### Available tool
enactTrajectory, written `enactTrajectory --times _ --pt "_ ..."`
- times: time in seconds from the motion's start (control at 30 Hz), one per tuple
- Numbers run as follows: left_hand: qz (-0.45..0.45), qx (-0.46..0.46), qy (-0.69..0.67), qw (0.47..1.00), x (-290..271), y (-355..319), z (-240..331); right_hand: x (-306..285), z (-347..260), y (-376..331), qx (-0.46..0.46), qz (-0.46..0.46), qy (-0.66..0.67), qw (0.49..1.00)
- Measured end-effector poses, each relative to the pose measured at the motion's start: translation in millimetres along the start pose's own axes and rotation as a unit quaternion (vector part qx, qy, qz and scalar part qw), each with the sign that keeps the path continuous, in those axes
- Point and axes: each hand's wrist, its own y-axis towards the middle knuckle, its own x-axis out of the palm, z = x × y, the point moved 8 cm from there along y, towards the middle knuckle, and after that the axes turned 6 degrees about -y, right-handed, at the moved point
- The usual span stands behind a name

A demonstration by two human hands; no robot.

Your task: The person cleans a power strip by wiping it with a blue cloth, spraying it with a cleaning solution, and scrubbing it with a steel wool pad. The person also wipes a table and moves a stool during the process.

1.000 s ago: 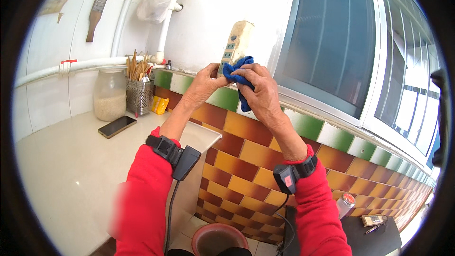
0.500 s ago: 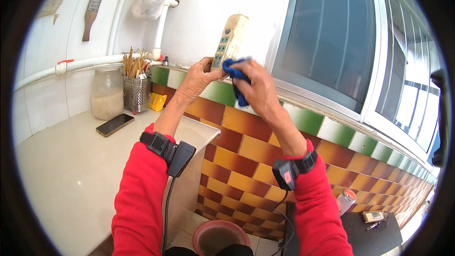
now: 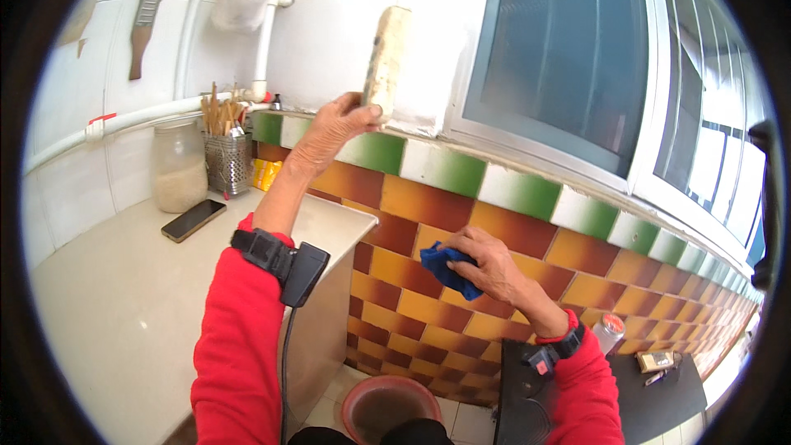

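Observation:
My left hand [image 3: 336,133] grips the lower end of a worn cream power strip [image 3: 389,62], held upright against the white wall beside the window. Its narrow side faces me, and the socket face is turned mostly out of sight. Lower and to the right, my right hand [image 3: 486,264] pinches a bunched blue cloth [image 3: 449,270] in front of the brown and yellow tiles. The cloth is apart from the strip.
On the counter [image 3: 107,297] at left are a phone [image 3: 194,221], a glass jar of grain [image 3: 180,169] and a metal chopstick holder [image 3: 227,165]. A pink basin [image 3: 391,405] sits on the floor. A black table [image 3: 659,395] stands at lower right.
My right hand has drawn the blue cloth off the power strip, down and to the right. My left hand has turned the strip so its sockets face away and raised it slightly.

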Motion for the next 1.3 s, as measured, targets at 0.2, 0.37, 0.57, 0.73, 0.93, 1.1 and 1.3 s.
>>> enactTrajectory --times 0.2,0.37,0.57,0.73,0.93,1.1,1.3 --pt "-0.026 0.068 0.299 0.951 -21 12 -21 -15 -1 -127 0.104 -0.110 -0.001 0.988" --pt "0.031 0.029 0.179 0.983 -87 35 -58 -35 -8 -266 0.229 -0.111 0.013 0.967" --pt "0.034 -0.027 0.246 0.968 -148 44 -107 -80 5 -413 0.453 -0.037 -0.058 0.889" --pt "0.039 -0.145 0.124 0.981 -58 0 -121 -86 16 -510 0.594 -0.009 -0.129 0.794" --pt "-0.299 -0.155 0.186 0.923 245 -164 -21 -98 -11 -610 0.629 0.174 -0.210 0.728" --pt "-0.460 0.144 0.133 0.866 366 -259 116 -60 -6 -716 0.746 0.273 -0.174 0.581" --pt "-0.358 0.172 0.020 0.917 374 -238 128 -51 14 -752 0.710 0.212 -0.213 0.637"
